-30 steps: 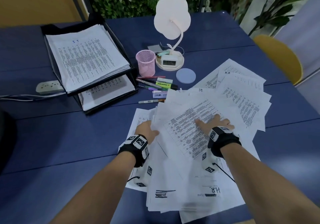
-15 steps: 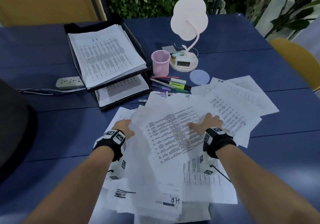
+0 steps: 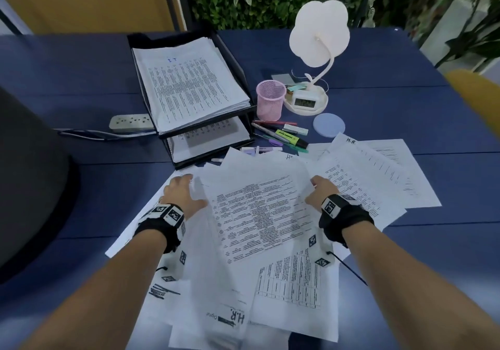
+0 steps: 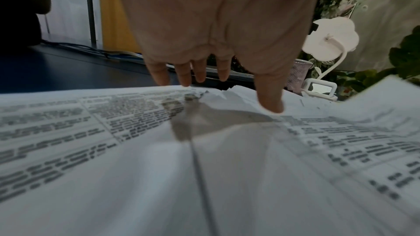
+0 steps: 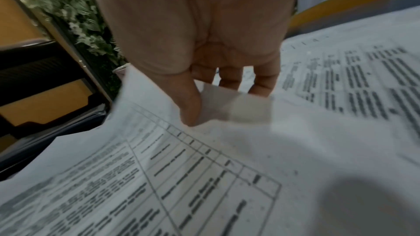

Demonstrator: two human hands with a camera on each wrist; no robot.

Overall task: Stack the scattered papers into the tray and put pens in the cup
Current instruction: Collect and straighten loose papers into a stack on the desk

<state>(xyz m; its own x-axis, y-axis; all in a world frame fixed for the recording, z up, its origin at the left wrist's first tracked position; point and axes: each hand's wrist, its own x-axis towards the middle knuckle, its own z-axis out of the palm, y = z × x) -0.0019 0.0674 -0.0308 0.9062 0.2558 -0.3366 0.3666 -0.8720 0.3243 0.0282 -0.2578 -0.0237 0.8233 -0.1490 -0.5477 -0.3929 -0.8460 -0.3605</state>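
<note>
Loose printed papers lie spread across the blue table in front of me. My left hand sits at the left edge of the top sheets, with its thumb pressing down on a page and its fingers stretched out. My right hand pinches the right edge of the top sheet: the thumb is on top and the fingers are beneath. The black two-tier tray at the back left holds stacked pages. A pink mesh cup stands beside it. Pens and highlighters lie in front of the cup.
A white flower-shaped lamp with a small clock on its base stands behind the cup, next to a round blue coaster. A power strip lies left of the tray. At the left is a dark chair back, at the right a yellow chair.
My right hand has slid from lying flat on the top sheet to its right edge, where it now pinches it. The left hand stays at the left edge. The top sheets have shifted slightly left.
</note>
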